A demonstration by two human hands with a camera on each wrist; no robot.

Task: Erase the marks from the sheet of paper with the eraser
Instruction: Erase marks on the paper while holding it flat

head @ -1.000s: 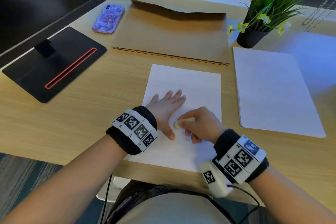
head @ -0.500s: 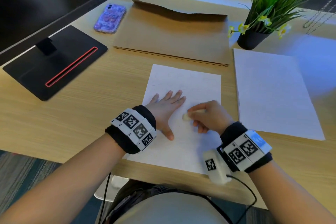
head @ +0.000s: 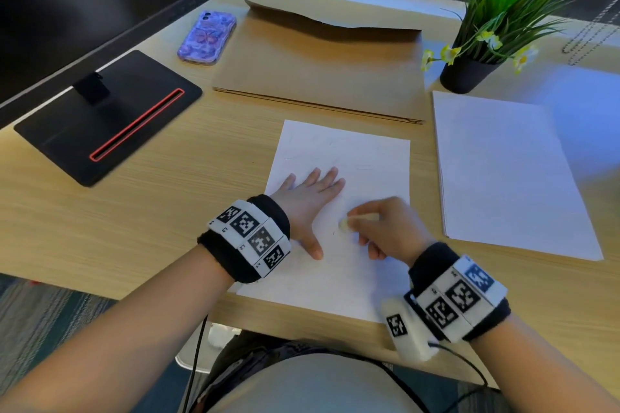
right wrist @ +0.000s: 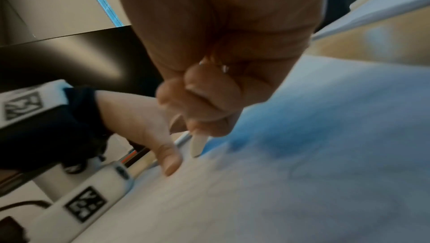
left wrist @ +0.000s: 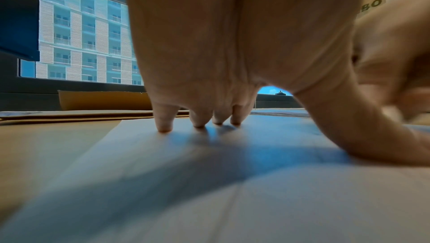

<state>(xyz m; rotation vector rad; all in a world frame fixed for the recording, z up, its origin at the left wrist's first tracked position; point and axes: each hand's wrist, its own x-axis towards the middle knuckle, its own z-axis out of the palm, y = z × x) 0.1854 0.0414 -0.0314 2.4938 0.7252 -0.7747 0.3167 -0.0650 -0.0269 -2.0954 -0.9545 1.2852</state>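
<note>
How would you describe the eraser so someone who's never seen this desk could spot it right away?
Start at the single white sheet of paper lying at the near edge of the wooden desk, in front of the brown envelope. The left hand presses it flat; beside it the right hand pinches the eraser. It is the small pale stub poking from those fingers, tip on the paper.

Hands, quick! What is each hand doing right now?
Left hand: open, fingers spread flat, pressing on the white sheet of paper.
Right hand: closed, pinching the small pale eraser, its tip on the paper.
</note>
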